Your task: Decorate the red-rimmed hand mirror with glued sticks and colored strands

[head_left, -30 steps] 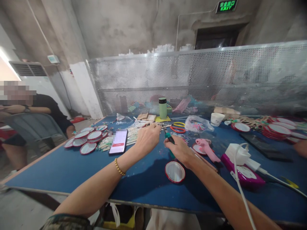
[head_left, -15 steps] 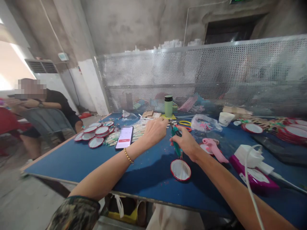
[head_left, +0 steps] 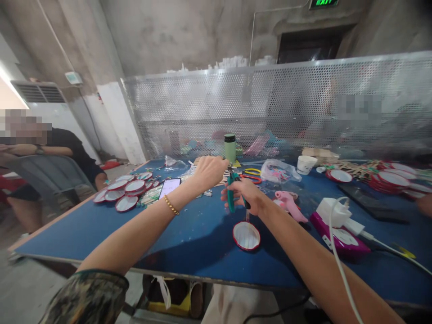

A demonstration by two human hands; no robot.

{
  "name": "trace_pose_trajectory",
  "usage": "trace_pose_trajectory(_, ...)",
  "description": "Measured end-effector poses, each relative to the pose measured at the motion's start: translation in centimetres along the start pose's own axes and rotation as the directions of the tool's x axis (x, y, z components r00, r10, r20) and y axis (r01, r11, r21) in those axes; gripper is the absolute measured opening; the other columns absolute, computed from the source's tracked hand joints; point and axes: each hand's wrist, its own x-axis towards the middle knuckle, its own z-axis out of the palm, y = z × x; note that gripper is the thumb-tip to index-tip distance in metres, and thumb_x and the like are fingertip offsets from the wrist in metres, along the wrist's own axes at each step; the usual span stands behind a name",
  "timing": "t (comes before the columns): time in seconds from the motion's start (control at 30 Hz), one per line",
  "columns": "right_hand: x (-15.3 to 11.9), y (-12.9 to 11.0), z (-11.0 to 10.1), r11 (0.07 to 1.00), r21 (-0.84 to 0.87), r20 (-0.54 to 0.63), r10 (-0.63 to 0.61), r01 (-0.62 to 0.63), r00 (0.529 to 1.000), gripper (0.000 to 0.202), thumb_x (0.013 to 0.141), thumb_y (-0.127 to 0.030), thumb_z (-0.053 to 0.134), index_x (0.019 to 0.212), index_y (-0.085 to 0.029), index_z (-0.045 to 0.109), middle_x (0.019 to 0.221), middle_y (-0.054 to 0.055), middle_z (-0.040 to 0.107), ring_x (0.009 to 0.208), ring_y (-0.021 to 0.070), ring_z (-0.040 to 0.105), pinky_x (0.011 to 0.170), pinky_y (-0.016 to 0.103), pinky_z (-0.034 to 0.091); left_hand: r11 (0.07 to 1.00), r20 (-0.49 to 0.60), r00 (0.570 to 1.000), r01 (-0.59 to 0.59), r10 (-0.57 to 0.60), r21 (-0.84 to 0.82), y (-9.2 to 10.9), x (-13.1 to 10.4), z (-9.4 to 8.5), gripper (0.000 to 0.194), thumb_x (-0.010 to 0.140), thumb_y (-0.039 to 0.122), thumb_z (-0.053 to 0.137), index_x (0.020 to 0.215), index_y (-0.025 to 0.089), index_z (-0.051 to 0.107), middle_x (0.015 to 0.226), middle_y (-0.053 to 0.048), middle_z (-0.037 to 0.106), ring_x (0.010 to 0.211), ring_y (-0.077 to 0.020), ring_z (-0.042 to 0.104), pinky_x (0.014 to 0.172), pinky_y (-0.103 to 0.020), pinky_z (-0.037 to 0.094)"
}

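Note:
My right hand (head_left: 249, 194) is wrapped round a pair of pliers (head_left: 231, 194) with teal and black handles, jaws pointing away from me. The handles stand apart. My left hand (head_left: 209, 172) is closed by the jaws, its back towards me; whatever its fingers pinch is hidden or too small to name. Below the pliers, a round red-rimmed piece with a pale face (head_left: 246, 236) lies on the blue table (head_left: 189, 252). A phone with a lit screen (head_left: 169, 188) is partly covered by my left wrist.
More red-rimmed rounds (head_left: 126, 203) are heaped at the left; further ones (head_left: 393, 179) lie at the right. A green bottle (head_left: 230, 147), a paper cup (head_left: 306, 164), a pink glue gun (head_left: 290, 206) and a purple power strip (head_left: 339, 238) with cables stand about. A person (head_left: 64, 146) sits at the left.
The view has swung slightly right. The plier handles have spread apart, and my right fingers have loosened round them. My left hand stays closed by the jaws.

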Motion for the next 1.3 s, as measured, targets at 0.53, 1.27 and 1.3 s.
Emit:
trace_pose_trajectory(0.53,0.9,1.4,0.0,0.973,0.15,0.11,0.159,-0.175,0.981,0.016,0.083,-0.007,0.041,0.089,-0.014,0.054,0.059,0.001,0.058,0.042,0.0136,0.052,0.044,0.027,0.049,0.991,0.123,0.987,-0.116,0.107,0.067,0.0,0.8,1.0,0.026,0.085,0.005,0.049,0.092,0.011,0.073,0.086,-0.019,0.072,0.083,-0.0265,0.068,0.067,-0.031,0.043)
trace_pose_trajectory(1.27,1.8,0.7,-2.2,0.94,0.341,-0.035,0.022,-0.009,0.999,0.018,0.075,-0.005,0.048,0.087,-0.017,0.055,0.063,0.001,0.063,0.054,0.0146,0.063,0.051,0.025,0.053,0.995,0.183,0.98,0.086,-0.075,-0.052,-2.4,2.3,1.3,0.027,0.087,0.012,0.049,0.101,0.012,0.072,0.097,-0.019,0.072,0.097,-0.0286,0.069,0.081,-0.037,0.051)
trace_pose_trajectory(1.3,1.8,0.5,-2.4,0.934,0.355,-0.072,-0.007,0.033,0.997,0.02,0.074,-0.005,0.048,0.087,-0.018,0.054,0.064,0.0,0.064,0.055,0.0143,0.064,0.052,0.024,0.054,0.99,0.177,0.978,0.125,-0.113,-0.06,-3.1,2.2,1.3,0.027,0.088,0.013,0.048,0.101,0.013,0.072,0.098,-0.019,0.072,0.097,-0.0276,0.069,0.081,-0.036,0.051)
